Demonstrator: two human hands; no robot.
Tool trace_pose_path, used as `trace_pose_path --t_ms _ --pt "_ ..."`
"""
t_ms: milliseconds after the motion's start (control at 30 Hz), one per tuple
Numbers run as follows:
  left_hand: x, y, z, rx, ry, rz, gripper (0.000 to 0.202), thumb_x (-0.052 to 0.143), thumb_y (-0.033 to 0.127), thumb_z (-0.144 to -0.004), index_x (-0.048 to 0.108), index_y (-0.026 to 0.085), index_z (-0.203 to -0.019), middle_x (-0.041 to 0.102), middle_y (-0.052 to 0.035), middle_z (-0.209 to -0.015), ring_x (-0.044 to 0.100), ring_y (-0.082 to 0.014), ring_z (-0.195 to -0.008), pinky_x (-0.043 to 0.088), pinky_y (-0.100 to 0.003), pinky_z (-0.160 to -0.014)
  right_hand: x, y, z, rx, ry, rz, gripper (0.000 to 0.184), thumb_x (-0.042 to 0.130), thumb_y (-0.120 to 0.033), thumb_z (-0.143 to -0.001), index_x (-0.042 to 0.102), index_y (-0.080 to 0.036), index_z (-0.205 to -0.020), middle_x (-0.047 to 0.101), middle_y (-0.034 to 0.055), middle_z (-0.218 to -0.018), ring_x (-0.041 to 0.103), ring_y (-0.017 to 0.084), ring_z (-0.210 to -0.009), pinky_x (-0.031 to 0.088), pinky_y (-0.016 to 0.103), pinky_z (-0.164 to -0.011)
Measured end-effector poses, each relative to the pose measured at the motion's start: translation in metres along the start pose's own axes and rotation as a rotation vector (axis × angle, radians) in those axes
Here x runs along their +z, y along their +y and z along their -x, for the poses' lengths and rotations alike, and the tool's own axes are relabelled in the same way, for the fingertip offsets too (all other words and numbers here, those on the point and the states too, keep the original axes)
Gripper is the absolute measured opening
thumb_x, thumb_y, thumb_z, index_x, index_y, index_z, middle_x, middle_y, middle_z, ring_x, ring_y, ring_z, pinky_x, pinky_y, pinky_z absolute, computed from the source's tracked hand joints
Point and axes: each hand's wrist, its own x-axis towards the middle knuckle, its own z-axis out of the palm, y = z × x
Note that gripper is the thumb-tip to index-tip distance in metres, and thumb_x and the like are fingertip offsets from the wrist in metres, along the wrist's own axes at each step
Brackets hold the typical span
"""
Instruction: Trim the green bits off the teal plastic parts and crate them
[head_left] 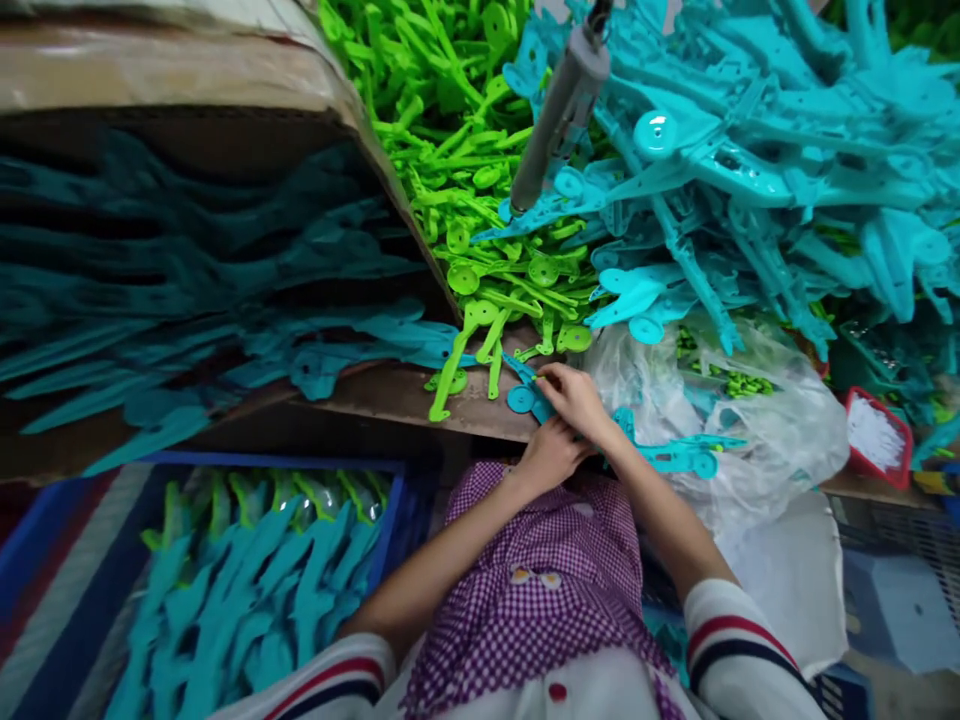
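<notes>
A blue plastic part (520, 399) with a round disc lies at the bench edge, straight in front of me. My left hand (551, 455) is closed around its near end, and the fingers hide that end. Over the same part, my right hand (574, 400) pinches with thumb and forefinger at a tiny green spot; what it grips is too small to make out. Just right of my right wrist rests another blue plastic part (686, 455) with small green bits on it. Loose green plastic parts (453, 375) with round ends lie left of my hands.
A grey hanging screwdriver (561, 115) points down above the green pile (450, 130). Blue parts (750, 170) are heaped at right. A cardboard box (172, 75) of blue parts stands left, above a blue crate (397, 510). A plastic bag (795, 430) and red tray (906, 455) sit right.
</notes>
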Motion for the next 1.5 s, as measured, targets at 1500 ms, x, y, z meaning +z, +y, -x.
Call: trace_pose_path --t_ms 1500 --pt "-0.086 0.020 0.027 0.336 0.258 -0.160 0.043 0.050 0.012 -0.096 0.064 0.031 -0.131 0.066 -0.0092 -0.127 0.059 -0.0239 -0.119 0.040 -0.035 -0.097 -0.175 -0.065 0.205 0.333 0.350 0.741 0.044 0.048 -0.048 -0.100 0.056 -0.023 -0.136 0.059 0.0104 -0.139 0.048 0.030 -0.136 0.021 0.058 -0.119"
